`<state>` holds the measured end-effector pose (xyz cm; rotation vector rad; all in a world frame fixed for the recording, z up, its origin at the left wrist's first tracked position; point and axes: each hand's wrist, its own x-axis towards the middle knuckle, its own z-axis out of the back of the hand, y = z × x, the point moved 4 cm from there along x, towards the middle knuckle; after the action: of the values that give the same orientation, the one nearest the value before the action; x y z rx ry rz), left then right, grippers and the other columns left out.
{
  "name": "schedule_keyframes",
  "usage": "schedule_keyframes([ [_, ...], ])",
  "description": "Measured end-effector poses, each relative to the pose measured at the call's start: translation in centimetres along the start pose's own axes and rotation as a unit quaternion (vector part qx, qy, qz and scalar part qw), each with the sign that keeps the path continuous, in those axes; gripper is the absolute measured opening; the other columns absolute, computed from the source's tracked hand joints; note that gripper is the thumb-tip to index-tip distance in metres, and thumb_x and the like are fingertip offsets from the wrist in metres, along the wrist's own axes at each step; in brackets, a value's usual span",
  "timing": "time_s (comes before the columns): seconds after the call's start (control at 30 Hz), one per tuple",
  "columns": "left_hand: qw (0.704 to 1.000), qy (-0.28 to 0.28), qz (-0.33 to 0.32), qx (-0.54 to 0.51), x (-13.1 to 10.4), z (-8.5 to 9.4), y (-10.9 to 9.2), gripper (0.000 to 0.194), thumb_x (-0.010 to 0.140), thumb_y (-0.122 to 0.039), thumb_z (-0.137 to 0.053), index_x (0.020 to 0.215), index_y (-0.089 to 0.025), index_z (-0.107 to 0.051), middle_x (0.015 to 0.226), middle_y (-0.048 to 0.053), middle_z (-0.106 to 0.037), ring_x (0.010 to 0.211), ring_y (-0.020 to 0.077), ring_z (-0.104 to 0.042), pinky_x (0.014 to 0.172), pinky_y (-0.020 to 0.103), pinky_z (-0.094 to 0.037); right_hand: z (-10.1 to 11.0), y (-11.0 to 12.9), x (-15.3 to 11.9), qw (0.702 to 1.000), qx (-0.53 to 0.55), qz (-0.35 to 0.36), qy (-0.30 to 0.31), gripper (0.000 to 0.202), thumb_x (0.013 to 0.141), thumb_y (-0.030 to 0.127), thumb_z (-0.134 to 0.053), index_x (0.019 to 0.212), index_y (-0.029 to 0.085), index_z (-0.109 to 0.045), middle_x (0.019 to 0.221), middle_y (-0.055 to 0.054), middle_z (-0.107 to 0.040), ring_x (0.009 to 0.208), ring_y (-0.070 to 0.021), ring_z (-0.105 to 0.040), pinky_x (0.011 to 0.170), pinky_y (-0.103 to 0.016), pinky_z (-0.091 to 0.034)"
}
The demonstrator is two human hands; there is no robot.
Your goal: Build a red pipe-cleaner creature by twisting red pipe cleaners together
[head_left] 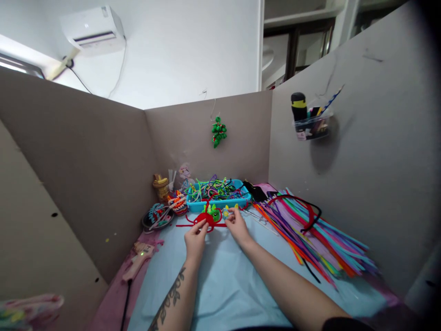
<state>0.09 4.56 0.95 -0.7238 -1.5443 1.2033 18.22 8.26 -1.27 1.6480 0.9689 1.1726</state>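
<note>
Blue cloth (237, 287) underlies red craftwork (204, 218) (left fingers (197, 227) hide part).

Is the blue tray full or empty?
Full: tangled fuzzy stems heap above the rim of the tray.

Forearms (279, 281) extended; left grip (196, 236) pinches, right grip (237, 226) curls.

No readable text, numbers, brands or signs
</note>
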Motion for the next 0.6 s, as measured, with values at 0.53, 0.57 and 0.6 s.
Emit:
schedule_keyframes([
  [0.53, 0.992, -0.006, 0.103, -0.074, 0.7, 1.1, -0.2, 0.049, 0.051, -0.04, -0.076, 0.091, -0.013, -0.071, 0.054, 0.002, -0.063, 0.041, 0.007, -0.043, 0.041, 0.02, -0.033, 0.9, 1.4, 1.5, 0.925, -0.298, 0.233, 0.031, 0.028, 0.074, 0.009, -0.045, 0.082, 0.021, -0.068, 0.084, -0.007, -0.057, 0.083, -0.0194, -0.053, 0.081, -0.034, -0.041],
  [0.57, 0.992, -0.013, 0.105, -0.075, 0.8, 1.3, -0.1, 0.051, 0.051, -0.041, -0.075, 0.093, -0.013, -0.07, 0.054, 0.001, -0.063, 0.039, 0.0054, -0.039, 0.039, 0.019, -0.029, 1.3, 1.5, 1.7, 0.931, -0.285, 0.228, 0.017, 0.026, 0.074, 0.01, -0.046, 0.082, 0.021, -0.069, 0.084, -0.007, -0.057, 0.081, -0.0193, -0.053, 0.081, -0.034, -0.041],
  [0.6, 0.991, -0.016, 0.106, -0.076, 0.9, 1.4, 0.1, 0.053, 0.051, -0.042, -0.075, 0.095, -0.013, -0.069, 0.054, 0.001, -0.062, 0.038, 0.0043, -0.035, 0.038, 0.019, -0.026, 1.5, 1.7, 1.8, 0.938, -0.266, 0.221, 0.009, 0.025, 0.073, 0.012, -0.047, 0.081, 0.021, -0.069, 0.083, -0.006, -0.057, 0.08, -0.0192, -0.053, 0.08, -0.033, -0.041],
])
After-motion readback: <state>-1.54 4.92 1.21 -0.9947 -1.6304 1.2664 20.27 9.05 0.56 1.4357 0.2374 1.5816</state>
